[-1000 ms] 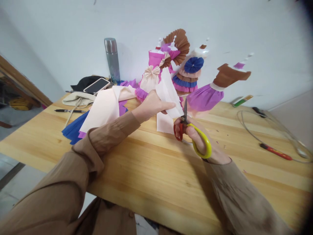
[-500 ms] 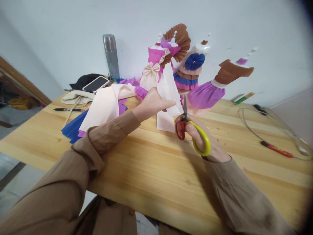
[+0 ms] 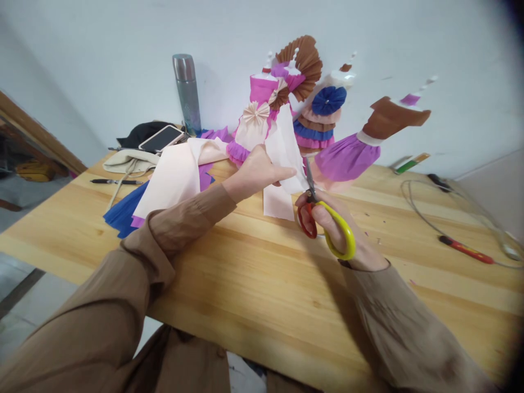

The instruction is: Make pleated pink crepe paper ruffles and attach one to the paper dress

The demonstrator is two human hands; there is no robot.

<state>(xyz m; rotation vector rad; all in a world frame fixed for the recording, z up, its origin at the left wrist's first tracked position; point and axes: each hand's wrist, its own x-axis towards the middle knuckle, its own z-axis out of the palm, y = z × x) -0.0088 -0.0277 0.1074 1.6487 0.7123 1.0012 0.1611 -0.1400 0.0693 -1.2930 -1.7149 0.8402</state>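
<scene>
My left hand (image 3: 257, 173) pinches a folded sheet of pale cream crepe paper (image 3: 284, 158) and holds it upright over the wooden table (image 3: 254, 273). My right hand (image 3: 339, 232) grips red-and-yellow scissors (image 3: 323, 221), fingers through both loops. The blades point up along the paper's right edge and look nearly closed. Both arms wear brown sleeves.
Crepe-paper dresses in pink, purple, brown and blue (image 3: 303, 109) stand against the wall behind. Loose cream, purple and blue paper sheets (image 3: 164, 185) lie at left, with a phone (image 3: 161, 138), a bag, a pen (image 3: 117, 182) and a steel flask (image 3: 187, 93). A red tool (image 3: 466, 250) and wire lie at right.
The scissors have shifted slightly right and down along the paper's edge and the blades have tilted. The left hand still holds the paper in the same place.
</scene>
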